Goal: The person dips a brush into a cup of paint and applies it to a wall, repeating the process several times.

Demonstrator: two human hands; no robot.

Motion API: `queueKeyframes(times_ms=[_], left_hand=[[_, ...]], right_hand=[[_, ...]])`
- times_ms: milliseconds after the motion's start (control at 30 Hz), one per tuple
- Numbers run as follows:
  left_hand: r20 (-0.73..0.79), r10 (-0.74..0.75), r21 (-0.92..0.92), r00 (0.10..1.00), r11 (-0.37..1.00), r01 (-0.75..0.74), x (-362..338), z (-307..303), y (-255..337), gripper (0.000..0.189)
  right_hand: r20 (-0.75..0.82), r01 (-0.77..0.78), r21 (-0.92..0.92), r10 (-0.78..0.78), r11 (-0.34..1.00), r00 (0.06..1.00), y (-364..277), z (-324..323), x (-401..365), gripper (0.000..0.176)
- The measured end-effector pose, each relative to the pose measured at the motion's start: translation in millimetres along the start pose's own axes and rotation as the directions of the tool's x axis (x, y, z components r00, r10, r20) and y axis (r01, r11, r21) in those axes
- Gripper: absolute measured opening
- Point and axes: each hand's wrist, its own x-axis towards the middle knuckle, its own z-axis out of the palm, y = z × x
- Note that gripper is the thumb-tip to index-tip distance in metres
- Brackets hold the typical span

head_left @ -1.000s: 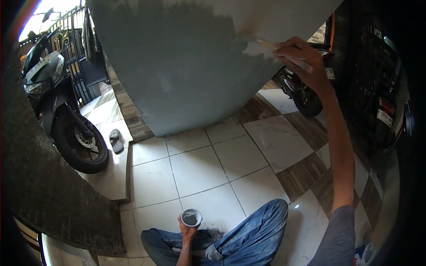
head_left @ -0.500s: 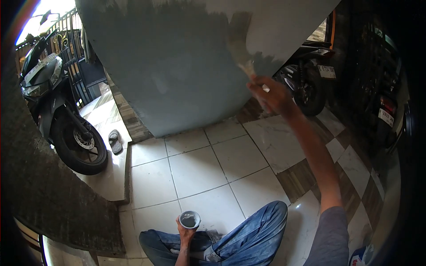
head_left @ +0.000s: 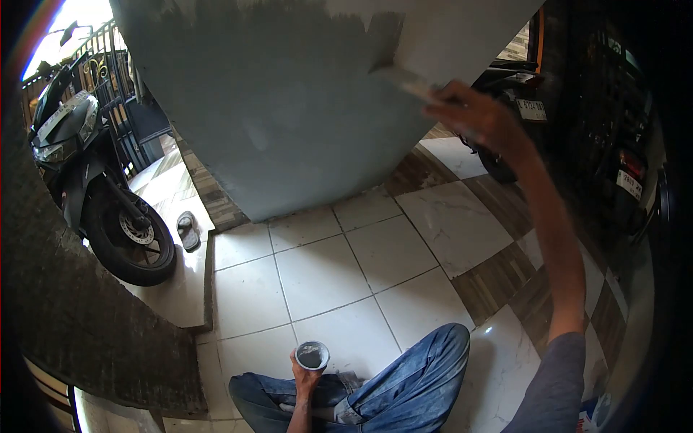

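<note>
My right hand (head_left: 480, 119) is closed around the handle of a paintbrush (head_left: 413, 85), which is smeared by motion. The brush points left, its bristles at the wall panel (head_left: 289, 123), near the edge between grey paint and the paler surface at the upper right. Low in the view, my left hand (head_left: 306, 377) grips a small white cup (head_left: 312, 356) of grey paint, held above my crossed legs (head_left: 404, 375) in blue jeans.
White floor tiles (head_left: 325, 274) lie between me and the panel. A motorbike (head_left: 94, 173) stands at the left, with a pair of sandals (head_left: 188, 231) beside its wheel. More motorbikes (head_left: 505, 108) are parked at the right. A dark ledge (head_left: 108, 332) runs along the lower left.
My right hand has moved up and to the right, and the brush has swung from upright to pointing left. The left hand with the cup has barely moved.
</note>
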Motion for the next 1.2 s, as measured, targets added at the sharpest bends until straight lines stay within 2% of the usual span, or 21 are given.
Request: queueKeyframes(times_ms=[67,133,167,233,267,333,367,400,433,467,533,567,667,800,900,967,1033,1100,1167,1200], left_hand=[[0.021,0.04,0.07,0.999,0.997,-0.041,2,-2,-1,0.052],[0.033,0.079,0.151,0.996,0.985,-0.083,2,-2,-1,0.048],[0.035,0.076,0.147,0.997,0.986,-0.08,2,0,0,0.048],[-0.017,-0.048,-0.002,0.999,0.999,0.048,2,3,2,0.047],[-0.017,-0.049,-0.001,0.999,0.999,0.049,1,1,-1,0.047],[0.037,0.107,0.179,0.994,0.977,-0.112,2,-1,-7,0.053],[0.037,0.108,0.179,0.993,0.977,-0.113,0,1,-5,0.053],[-0.023,-0.005,0.027,1.0,1.0,0.006,0,3,3,0.052],[-0.064,-0.127,-0.131,0.99,0.984,0.118,0,5,8,0.051],[-0.066,-0.126,-0.13,0.99,0.985,0.117,0,4,4,0.051],[-0.006,0.014,0.058,1.0,0.998,-0.013,0,0,-3,0.049],[-0.008,0.015,0.061,1.0,0.998,-0.014,-1,0,-4,0.049],[-0.008,-0.004,0.03,1.0,1.0,0.005,0,-1,3,0.05],[0.0,-0.021,-0.015,1.0,1.0,0.021,1,2,8,0.052],[0.019,-0.024,-0.003,1.0,1.0,0.024,0,1,0,0.057],[0.046,0.0,0.013,0.999,1.0,-0.001,-1,4,0,0.061],[0.031,-0.037,0.004,0.999,0.999,0.037,1,2,6,0.065],[0.035,-0.011,0.056,0.999,0.998,0.009,1,0,7,0.064],[0.042,0.013,0.101,0.999,0.995,-0.018,1,1,3,0.063],[0.039,-0.007,0.064,0.999,0.998,0.004,2,2,1,0.064]], right_hand=[[0.011,-0.024,0.001,0.024,1.0,1.0,-2,-32,10,0.03],[-0.133,0.014,-0.163,-0.036,0.987,0.991,-9,-49,12,0.029],[-0.127,0.015,-0.163,-0.036,0.987,0.991,-6,-50,11,0.029],[-0.389,0.089,-0.368,-0.241,0.925,0.889,0,-49,11,0.028],[-0.389,0.089,-0.367,-0.24,0.926,0.889,-3,-44,8,0.028],[-0.371,-0.066,-0.229,-0.025,0.971,0.928,-12,-21,-4,0.028],[-0.295,-0.079,-0.271,-0.005,0.959,0.955,-13,-5,-11,0.03],[-0.219,-0.088,-0.314,0.018,0.945,0.976,-14,15,-18,0.033],[-0.198,-0.134,-0.141,0.105,0.981,0.974,-15,36,-27,0.039],[-0.164,-0.184,0.035,0.187,0.982,0.969,-16,57,-35,0.045],[-0.181,-0.091,0.065,0.101,0.994,0.978,-18,94,-45,0.042],[-0.185,-0.09,0.067,0.101,0.994,0.978,-19,105,-51,0.042],[0.067,-0.188,0.085,0.182,0.979,0.981,-27,112,-63,0.037],[0.087,-0.177,0.087,0.17,0.98,0.982,-29,79,-57,0.034],[0.114,-0.107,0.137,0.091,0.985,0.989,-9,56,-50,0.03],[0.04,-0.063,-0.032,0.064,0.998,0.997,3,35,-42,0.042],[-0.014,-0.087,-0.009,0.087,0.996,0.996,12,3,-26,0.042],[-0.069,-0.107,0.016,0.108,0.994,0.992,12,-20,-18,0.042],[-0.174,0.003,-0.16,-0.031,0.987,0.984,12,-33,-17,0.028],[-0.17,0.004,-0.16,-0.031,0.987,0.985,11,-32,-19,0.028]])
